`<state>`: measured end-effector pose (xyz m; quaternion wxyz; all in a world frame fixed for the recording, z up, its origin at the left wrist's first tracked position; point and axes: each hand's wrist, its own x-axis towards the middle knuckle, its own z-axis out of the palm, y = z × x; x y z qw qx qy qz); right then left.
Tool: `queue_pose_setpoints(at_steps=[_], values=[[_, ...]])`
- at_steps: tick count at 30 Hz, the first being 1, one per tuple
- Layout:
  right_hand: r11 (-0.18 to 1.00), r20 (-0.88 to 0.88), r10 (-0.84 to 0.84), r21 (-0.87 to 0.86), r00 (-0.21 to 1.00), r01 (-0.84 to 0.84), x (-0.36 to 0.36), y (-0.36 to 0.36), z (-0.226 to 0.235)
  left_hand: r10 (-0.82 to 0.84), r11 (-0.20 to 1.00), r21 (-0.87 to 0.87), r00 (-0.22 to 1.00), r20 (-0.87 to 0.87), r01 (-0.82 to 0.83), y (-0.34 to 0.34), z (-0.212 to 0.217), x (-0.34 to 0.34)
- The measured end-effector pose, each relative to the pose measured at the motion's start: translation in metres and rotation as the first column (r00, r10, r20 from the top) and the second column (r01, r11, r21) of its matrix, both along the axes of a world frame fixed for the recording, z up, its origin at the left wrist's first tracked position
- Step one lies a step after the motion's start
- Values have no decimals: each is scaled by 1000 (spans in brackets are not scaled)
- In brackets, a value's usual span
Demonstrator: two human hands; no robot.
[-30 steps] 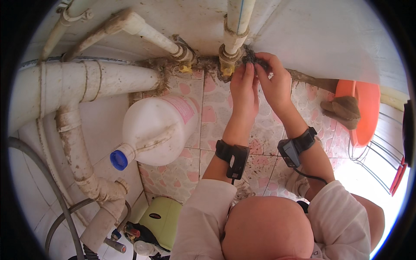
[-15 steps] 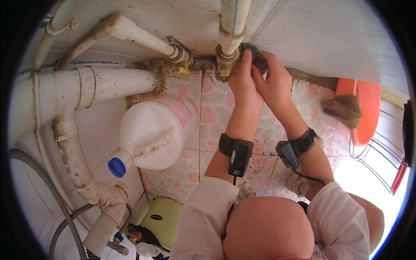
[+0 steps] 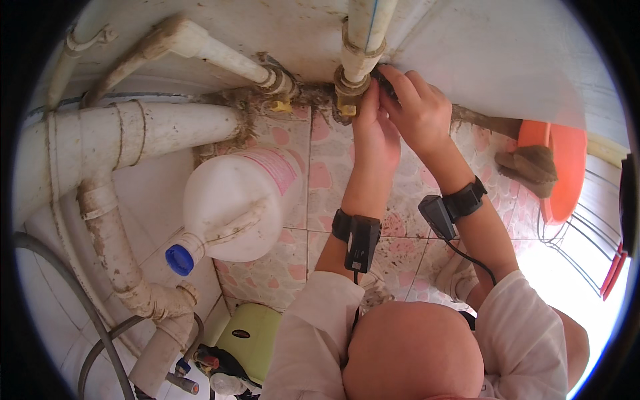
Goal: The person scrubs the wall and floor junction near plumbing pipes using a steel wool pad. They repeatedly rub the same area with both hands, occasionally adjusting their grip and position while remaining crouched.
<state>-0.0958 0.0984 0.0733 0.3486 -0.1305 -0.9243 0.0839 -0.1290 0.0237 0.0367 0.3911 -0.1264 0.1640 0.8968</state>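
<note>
Both my hands are together at the foot of a white vertical pipe [image 3: 365, 40], by the wall. A dark grey steel wool scourer [image 3: 385, 83] shows in part between my fingers, just right of the pipe's joint. My right hand [image 3: 421, 110] is closed on it from above, fingers bent over it. My left hand [image 3: 375, 123] is closed beside the pipe, its thumb up against the scourer; its other fingers are mostly hidden. A yellow valve fitting [image 3: 347, 105] sits at the pipe's lower end, close to my left hand.
A white plastic jug [image 3: 227, 200] with a blue cap lies on the pink-patterned tiles. Thick grimy pipes [image 3: 177, 133] run along the left. A brown cloth [image 3: 530, 170] hangs on an orange basin [image 3: 565, 173] at right. A green container [image 3: 250, 337] stands lower left.
My right hand has shifted slightly up and turned over the scourer, hiding more of it. My left hand has moved slightly left, toward the pipe joint.
</note>
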Motion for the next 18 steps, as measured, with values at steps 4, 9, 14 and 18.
queue_pose_setpoints(at_steps=[4,9,14,18], values=[[1000,-19,-1,-27,1000,1,2,3,-14,31,999,-6,998,-62,-31,4,-16,3],[999,20,29,20,999,-29,-1,7,-36,5,981,-194,1000,23,0,5,-44,-3],[1000,-17,-3,-7,1000,3,-3,2,-30,39,957,-289,997,59,-21,9,-30,-6],[999,-69,-15,-31,997,13,4,8,-18,65,992,-112,998,-1,-65,17,-8,3]])
